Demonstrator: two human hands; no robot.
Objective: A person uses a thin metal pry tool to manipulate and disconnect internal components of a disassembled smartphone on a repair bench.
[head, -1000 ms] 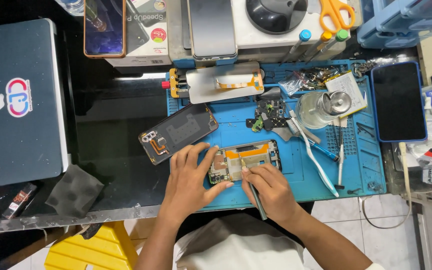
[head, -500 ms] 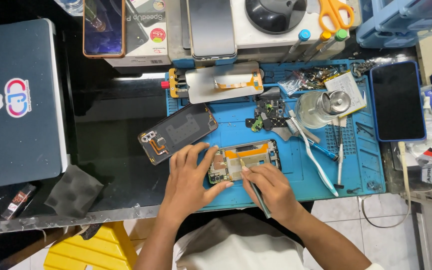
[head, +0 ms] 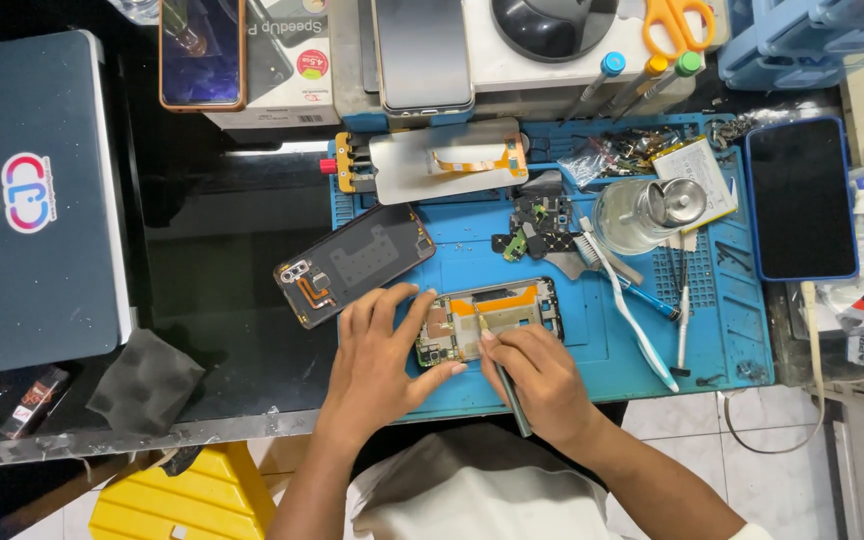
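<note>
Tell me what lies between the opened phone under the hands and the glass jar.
In the head view, a white toothbrush lies slanting between the opened phone and the glass jar.

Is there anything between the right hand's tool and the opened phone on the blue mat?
Nothing visible. The right hand holds a thin tool with its tip already on the opened phone; the left hand steadies the phone's left end.

Bright, even overhead light, sharp focus throughout, with soft glare on the glossy black desk (head: pixel 222 230)
</note>
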